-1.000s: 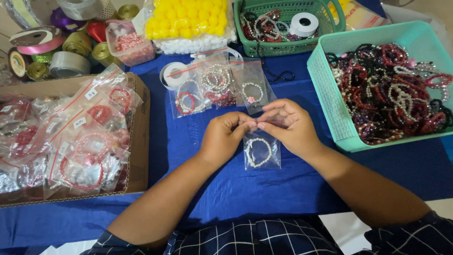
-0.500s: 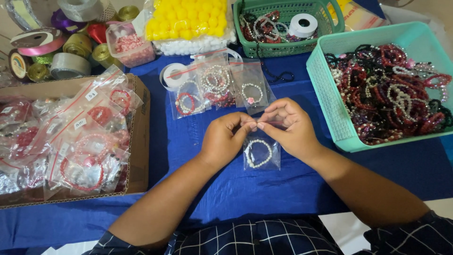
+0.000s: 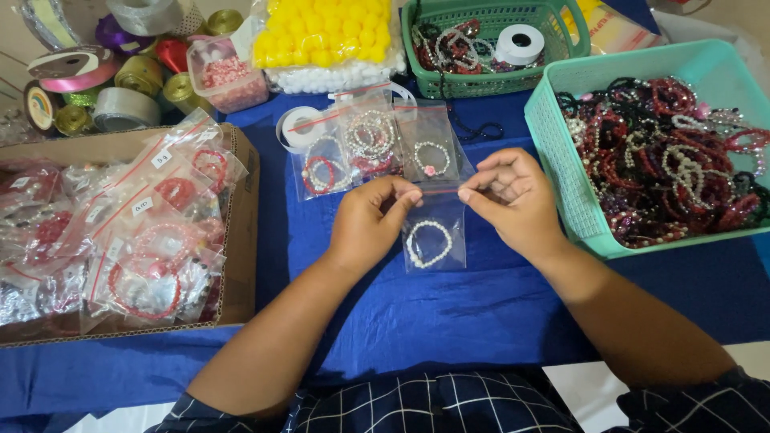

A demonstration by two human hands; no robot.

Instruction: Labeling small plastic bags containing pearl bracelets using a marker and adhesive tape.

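A small clear zip bag (image 3: 435,234) with a white bead bracelet (image 3: 428,244) inside hangs over the blue cloth (image 3: 449,321). My left hand (image 3: 370,223) pinches the bag's top strip at its left end. My right hand (image 3: 513,200) pinches the same strip at its right end. Both hands sit close together above the middle of the table. Just beyond them lie a few more bagged bracelets (image 3: 369,148) in a loose pile.
A cardboard box (image 3: 241,240) of bagged red bracelets is on the left. A teal basket (image 3: 561,152) full of loose bracelets stands on the right. At the back are ribbon rolls (image 3: 120,80), a bag of yellow balls (image 3: 325,32) and a green basket (image 3: 489,76).
My hands have drawn slightly apart along the bag's top strip, and the bag has stayed in about the same place.
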